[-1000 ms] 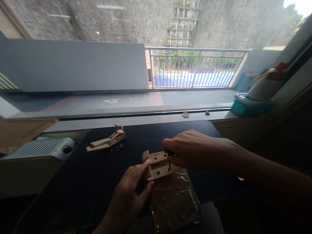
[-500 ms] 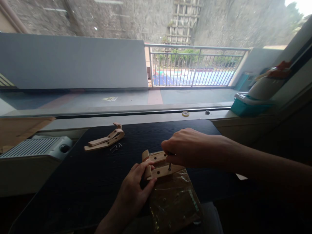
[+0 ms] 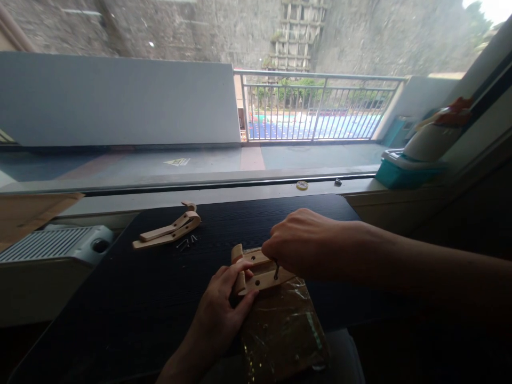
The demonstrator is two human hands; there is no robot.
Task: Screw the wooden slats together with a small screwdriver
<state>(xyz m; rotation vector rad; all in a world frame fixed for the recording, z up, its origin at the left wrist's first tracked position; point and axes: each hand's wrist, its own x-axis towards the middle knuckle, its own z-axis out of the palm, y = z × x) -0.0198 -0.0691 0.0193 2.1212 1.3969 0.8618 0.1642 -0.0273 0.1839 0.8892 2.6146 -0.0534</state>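
A small wooden assembly (image 3: 256,271) of two slats with holes lies near the front of the black table (image 3: 120,298), partly on a clear plastic bag (image 3: 282,330). My left hand (image 3: 222,312) grips its left end, thumb and fingers wrapped on the wood. My right hand (image 3: 302,248) is closed in a pinch over the piece, holding a thin dark tool (image 3: 276,269) whose tip stands in a hole of the near slat. I cannot tell what kind of tool it is.
A second wooden assembly (image 3: 166,232) lies at the table's back left, with several small screws (image 3: 187,242) beside it. A grey ribbed unit (image 3: 56,242) stands to the left. On the window sill are a small yellow disc (image 3: 302,185) and a teal-and-white object (image 3: 416,160).
My right hand has shifted slightly left over the wooden piece while staying on the tool. My left hand has curled tighter round the piece's end. The view has drifted a little.
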